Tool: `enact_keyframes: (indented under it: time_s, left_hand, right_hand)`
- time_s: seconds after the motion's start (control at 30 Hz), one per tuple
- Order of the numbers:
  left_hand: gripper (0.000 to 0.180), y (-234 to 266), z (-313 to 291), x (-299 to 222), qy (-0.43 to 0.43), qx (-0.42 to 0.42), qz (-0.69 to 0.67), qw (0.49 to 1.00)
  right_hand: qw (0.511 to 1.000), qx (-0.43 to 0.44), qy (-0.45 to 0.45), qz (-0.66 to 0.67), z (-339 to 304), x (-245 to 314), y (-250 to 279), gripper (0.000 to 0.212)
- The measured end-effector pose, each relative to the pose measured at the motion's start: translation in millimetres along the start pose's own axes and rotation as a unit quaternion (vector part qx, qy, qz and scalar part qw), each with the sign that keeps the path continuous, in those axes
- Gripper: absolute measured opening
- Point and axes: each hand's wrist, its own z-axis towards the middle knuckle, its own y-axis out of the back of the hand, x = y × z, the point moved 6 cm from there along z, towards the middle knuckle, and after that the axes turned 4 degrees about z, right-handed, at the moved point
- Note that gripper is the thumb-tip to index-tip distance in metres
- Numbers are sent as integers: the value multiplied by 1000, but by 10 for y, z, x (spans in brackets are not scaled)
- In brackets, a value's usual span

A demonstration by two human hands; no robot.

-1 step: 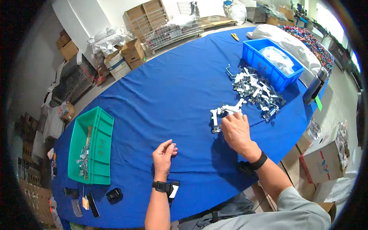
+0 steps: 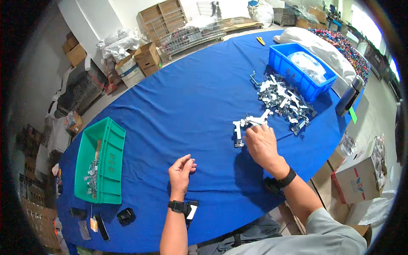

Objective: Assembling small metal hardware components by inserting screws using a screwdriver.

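My right hand [image 2: 262, 146] is at the near edge of a small group of silver and black metal hinge-like parts [image 2: 238, 134]. Its fingers are bent together and pointed down, and whatever is between them is hidden. Beyond lies a larger heap of similar metal parts [image 2: 282, 100], tangled together. Over the blue cloth, to the left and nearer me, my left hand [image 2: 180, 176] is loosely curled with thumb and fingers apart, holding nothing visible. A green crate [image 2: 114, 163] at the left has small metal pieces [image 2: 92, 180] inside.
A blue bin [image 2: 293, 75] with a clear plastic bag stands behind the heap. Right of it is a dark flask [image 2: 349, 97]. A yellow-handled tool [image 2: 260, 41] lies at the table's far edge. Near the crate are a black case [image 2: 126, 216] and a phone-like slab [image 2: 102, 227].
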Motion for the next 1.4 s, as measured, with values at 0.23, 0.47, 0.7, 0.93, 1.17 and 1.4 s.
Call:
enact_keyframes:
  time_s: [0.23,0.47,0.7,0.93,1.17,1.4]
  left_hand:
    - [24,-22,85,12,-15,-1,-11,1000]
    - [32,133,73,-6,-19,-27,-50,998]
    - [45,-42,121,109,-7,-27,-144,989]
    - [30,90,138,114,-24,-68,-115,991]
    - [25,28,153,39,-32,-52,-37,997]
    - [28,-21,100,-20,-25,22,-25,999]
  right_hand:
    - [980,98,-72,160,111,-115,-439,15]
    - [978,109,26,176,146,396,-558,15]
    - [933,206,226,188,-145,1342,-741,10]
    - [896,91,80,428,162,1037,-498,15]
    - [859,125,-139,476,182,721,-1074,23]
    - [839,148,-126,508,188,666,-1089,18]
